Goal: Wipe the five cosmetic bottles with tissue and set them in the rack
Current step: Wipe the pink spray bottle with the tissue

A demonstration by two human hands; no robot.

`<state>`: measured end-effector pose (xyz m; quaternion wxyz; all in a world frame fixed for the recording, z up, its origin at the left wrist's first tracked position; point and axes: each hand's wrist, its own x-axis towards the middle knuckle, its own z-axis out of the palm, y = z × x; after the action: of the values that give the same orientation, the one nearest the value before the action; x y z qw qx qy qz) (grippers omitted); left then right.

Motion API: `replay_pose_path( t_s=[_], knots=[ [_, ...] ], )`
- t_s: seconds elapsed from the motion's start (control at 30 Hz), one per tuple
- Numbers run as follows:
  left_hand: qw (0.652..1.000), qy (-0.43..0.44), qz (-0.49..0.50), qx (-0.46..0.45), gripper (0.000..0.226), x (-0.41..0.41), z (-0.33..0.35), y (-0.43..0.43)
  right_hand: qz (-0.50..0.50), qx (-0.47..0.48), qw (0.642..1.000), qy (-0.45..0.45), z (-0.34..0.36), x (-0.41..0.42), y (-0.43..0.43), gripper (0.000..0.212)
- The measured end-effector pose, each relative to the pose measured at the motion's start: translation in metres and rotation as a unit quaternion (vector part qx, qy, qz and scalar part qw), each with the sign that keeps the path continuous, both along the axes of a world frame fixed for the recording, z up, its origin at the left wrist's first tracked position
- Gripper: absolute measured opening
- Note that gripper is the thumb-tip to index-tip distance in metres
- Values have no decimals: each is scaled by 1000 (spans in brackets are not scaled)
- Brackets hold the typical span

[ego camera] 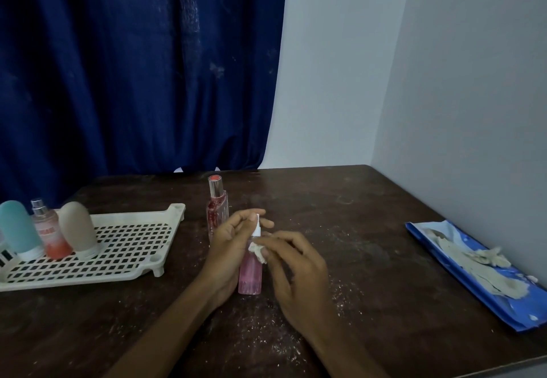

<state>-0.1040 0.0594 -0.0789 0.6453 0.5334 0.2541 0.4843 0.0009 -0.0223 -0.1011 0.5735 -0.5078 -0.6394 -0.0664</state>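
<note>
My left hand (228, 247) curls round the pink bottle (250, 274), which stands upright on the table (355, 229), long axis vertical. Right hand (296, 274) pinches tissue (258, 252) against its shoulder. Rack (142, 241) lies to the left, nearer the left hand; three bottles (50, 229) stand in it.

Rack (142, 215) left holding three bottles (48, 229), two bottles (250, 274) centre, tissue pack (473, 265) right, all on table (355, 215)
</note>
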Motion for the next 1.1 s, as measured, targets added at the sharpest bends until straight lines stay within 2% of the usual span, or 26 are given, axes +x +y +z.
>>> replay_pose_path(
  t_s=[0.17,0.33,0.53,0.63,0.8,1.0,1.1],
  knots=[
    [997,-54,1,-47,22,-1,3,-2,-2,5,1000,-23,-2,-6,0,21],
    [996,-64,-9,-58,23,-1,1,-3,-65,12,997,-25,-2,-2,12,19],
    [992,-91,6,-92,19,-2,1,0,-54,-18,997,-56,-1,-2,6,21],
    [992,-88,7,-87,17,-1,2,-2,-68,-22,996,-44,2,1,9,19],
    [990,-99,36,-90,17,-3,2,-2,-33,0,998,-57,2,-14,4,17],
    [990,-104,28,-96,17,-4,5,-2,-61,-19,998,-27,5,-8,10,16],
    [989,-108,25,-99,17,-5,6,-3,-44,-12,998,-36,8,-15,11,16]
  ],
)
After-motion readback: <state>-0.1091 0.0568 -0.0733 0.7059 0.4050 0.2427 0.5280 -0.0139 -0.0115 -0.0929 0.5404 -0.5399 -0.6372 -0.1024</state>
